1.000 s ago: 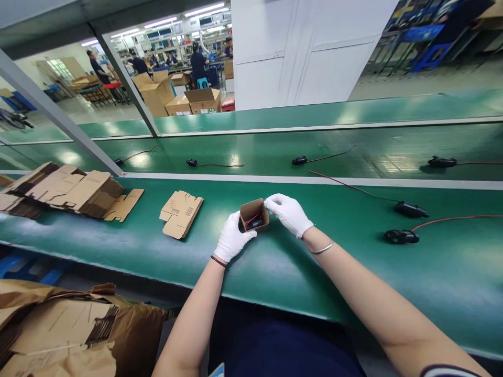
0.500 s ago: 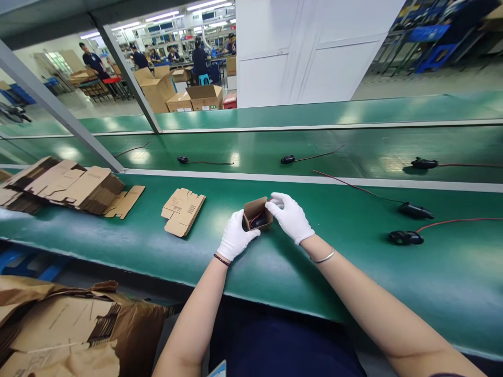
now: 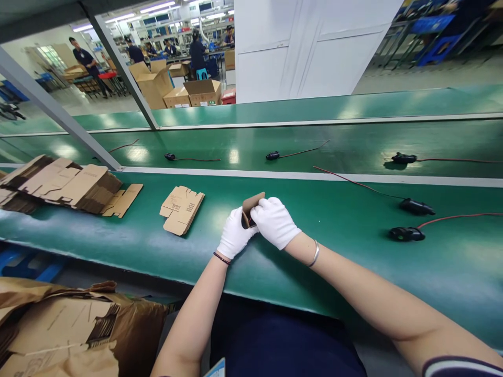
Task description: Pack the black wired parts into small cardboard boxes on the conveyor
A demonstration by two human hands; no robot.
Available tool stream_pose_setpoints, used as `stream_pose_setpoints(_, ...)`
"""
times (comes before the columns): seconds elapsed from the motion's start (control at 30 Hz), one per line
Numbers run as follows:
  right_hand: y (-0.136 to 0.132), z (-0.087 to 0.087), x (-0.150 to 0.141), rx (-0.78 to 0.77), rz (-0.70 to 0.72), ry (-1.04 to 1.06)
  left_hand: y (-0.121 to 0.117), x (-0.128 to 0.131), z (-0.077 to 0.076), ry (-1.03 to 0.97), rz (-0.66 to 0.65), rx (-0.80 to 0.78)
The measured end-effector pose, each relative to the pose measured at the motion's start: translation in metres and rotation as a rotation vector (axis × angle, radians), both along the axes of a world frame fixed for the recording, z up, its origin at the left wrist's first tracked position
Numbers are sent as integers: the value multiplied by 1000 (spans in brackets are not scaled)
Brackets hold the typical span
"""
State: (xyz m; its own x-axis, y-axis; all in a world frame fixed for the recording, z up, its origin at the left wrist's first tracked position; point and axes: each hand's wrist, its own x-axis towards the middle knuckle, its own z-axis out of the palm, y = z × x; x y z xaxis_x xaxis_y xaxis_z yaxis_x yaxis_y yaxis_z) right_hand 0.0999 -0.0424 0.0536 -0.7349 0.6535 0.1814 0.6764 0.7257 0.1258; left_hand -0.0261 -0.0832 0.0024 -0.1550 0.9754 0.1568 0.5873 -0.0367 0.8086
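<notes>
A small open cardboard box (image 3: 253,201) is gripped in my white-gloved left hand (image 3: 234,233), one flap standing up at its back. My right hand (image 3: 275,222), also gloved, is closed at the box's mouth, its fingertips reaching in at a thin red wire (image 3: 250,220). The fingers hide most of the box's inside. On the bench to the right lie two black cylindrical devices with red wires, one black device (image 3: 417,207) behind the other black device (image 3: 406,234). A flattened carton (image 3: 182,209) rests left of my hands.
Stacked flat cartons (image 3: 74,183) occupy the bench's left end. Beyond a pale rail (image 3: 291,176), several wired black devices, including one device (image 3: 272,155), lie on a green belt (image 3: 236,139). A paper sack of cartons (image 3: 133,324) stands below left. People work in the background.
My right hand has moved left and down onto the box's mouth, covering the black device seen inside before. The devices on the far belt have shifted left.
</notes>
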Motion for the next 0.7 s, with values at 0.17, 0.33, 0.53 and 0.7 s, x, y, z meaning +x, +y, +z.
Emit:
stream_pose_setpoints(0.17,6,19,-23,-353,20,-305,0,-1,-3,11,-14,25)
stream_pose_setpoints(0.33,18,43,-9,-471,123,-275,1,-3,-4,5,1,-3)
stream_pose_setpoints(0.53,20,37,34,-328,28,236,1,-5,-3,-49,-54,7)
stream_pose_setpoints(0.7,1,8,43,-178,-88,360,0,-5,-5,-50,-15,-4)
